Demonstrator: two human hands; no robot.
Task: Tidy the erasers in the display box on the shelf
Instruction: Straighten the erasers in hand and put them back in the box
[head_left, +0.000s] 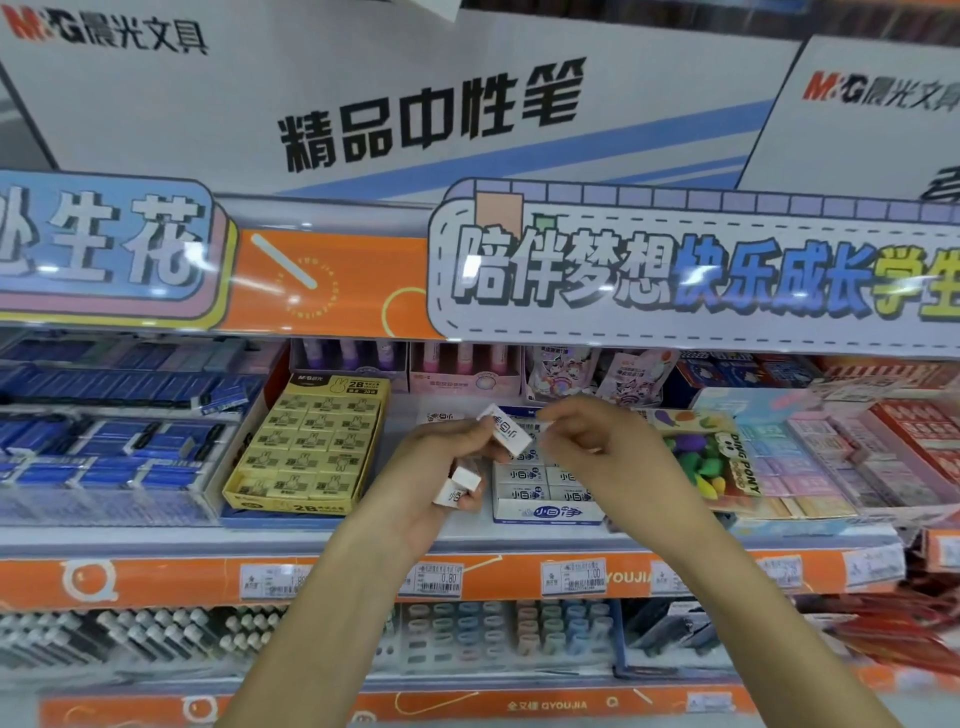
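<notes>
A white and blue display box (545, 512) of white erasers (522, 475) stands on the middle shelf. My left hand (441, 467) is raised just left of the box and holds several loose white erasers (506, 431), one sticking up between thumb and fingers, others (457, 486) lower in the palm. My right hand (592, 441) hovers over the box with its fingertips pinched together beside the top eraser; whether it grips anything I cannot tell. Part of the box is hidden behind both hands.
A yellow box of 2B erasers (306, 447) stands left of the white box. Blue eraser packs (104, 447) fill the far left. A colourful eraser pack (711, 457) and pastel boxes (831, 457) lie to the right. Price tags (574, 576) line the orange shelf edge.
</notes>
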